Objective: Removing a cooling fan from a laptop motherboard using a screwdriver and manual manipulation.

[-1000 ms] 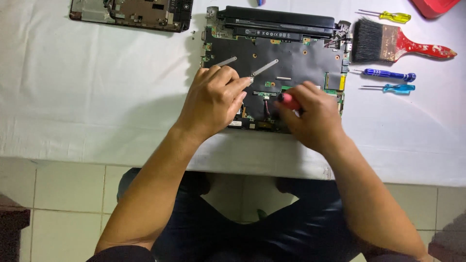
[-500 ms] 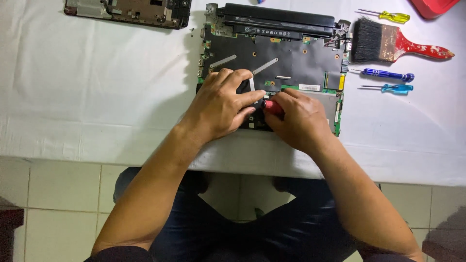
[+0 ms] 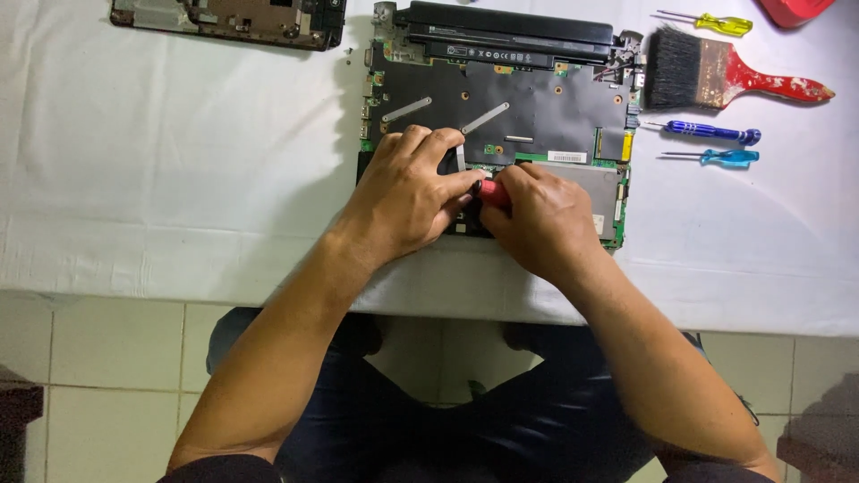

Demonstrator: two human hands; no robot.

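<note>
Far up-left of the hands lies a detached dark laptop casing part (image 3: 228,20). Left hand (image 3: 407,192) rests curled, fingers down, on the opened black laptop w/ exposed green circuit board (image 3: 501,107), its thumb touching the right hand (image 3: 537,215), which is closed round a red-handled screwdriver (image 3: 492,190) at the board's near edge. Up-right of the right hand: red-handled black-bristle paintbrush (image 3: 725,79), yellow-handled screwdriver (image 3: 707,22), dark blue screwdriver (image 3: 711,132), light blue screwdriver (image 3: 716,157), all on the white cloth-covered table (image 3: 179,161).

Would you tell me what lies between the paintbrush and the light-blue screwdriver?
In the head view, a dark-blue screwdriver lies between the paintbrush and the light-blue screwdriver.
</note>
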